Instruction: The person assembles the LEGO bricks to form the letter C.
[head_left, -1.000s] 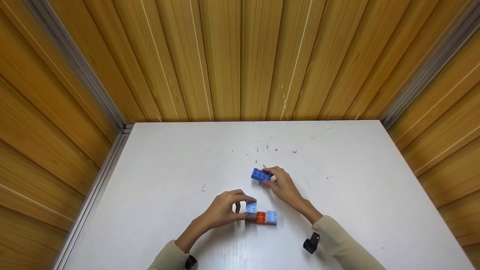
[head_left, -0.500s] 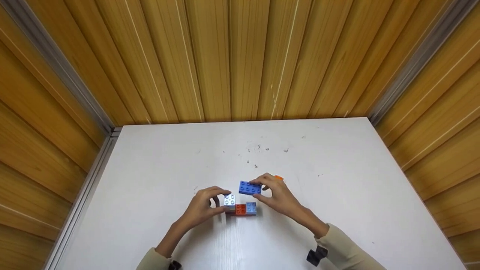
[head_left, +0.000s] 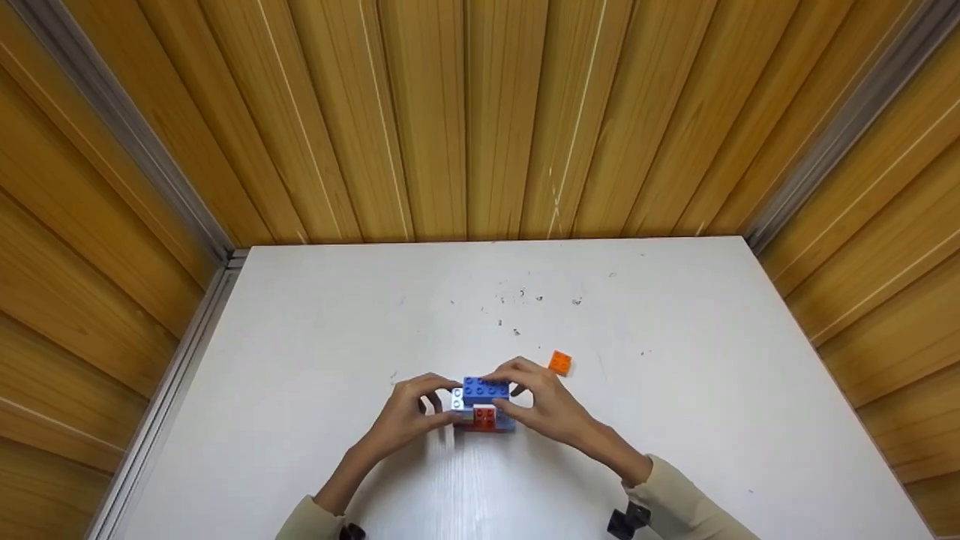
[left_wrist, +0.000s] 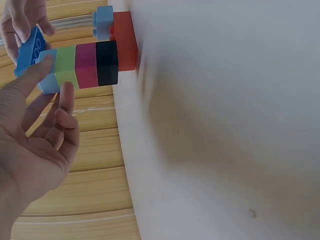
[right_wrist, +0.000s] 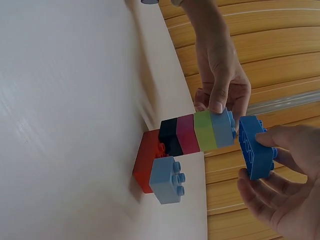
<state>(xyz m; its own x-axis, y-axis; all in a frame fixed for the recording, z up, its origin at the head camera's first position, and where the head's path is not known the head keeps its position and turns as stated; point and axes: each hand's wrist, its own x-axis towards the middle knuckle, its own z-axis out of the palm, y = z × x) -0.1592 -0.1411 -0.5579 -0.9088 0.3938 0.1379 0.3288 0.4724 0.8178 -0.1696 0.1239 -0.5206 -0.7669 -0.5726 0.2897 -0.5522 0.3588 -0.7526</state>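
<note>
A red brick lies on the white table as a base. On one end of it stands a column: a black brick, a magenta brick, a lime green brick and a light blue brick on top. A second light blue brick sits on the base's other end. My left hand pinches the column near its top. With thumb and fingers my right hand grips a long blue brick, studs upward, just above the column; in the right wrist view a small gap separates them.
An orange brick lies on the white table beyond my right hand. Wood-patterned walls stand behind and at both sides. Small dark marks dot the tabletop.
My right hand has brought the blue brick left and toward me, over the column. The orange brick has come into view from behind that hand. My left hand keeps its hold on the column.
</note>
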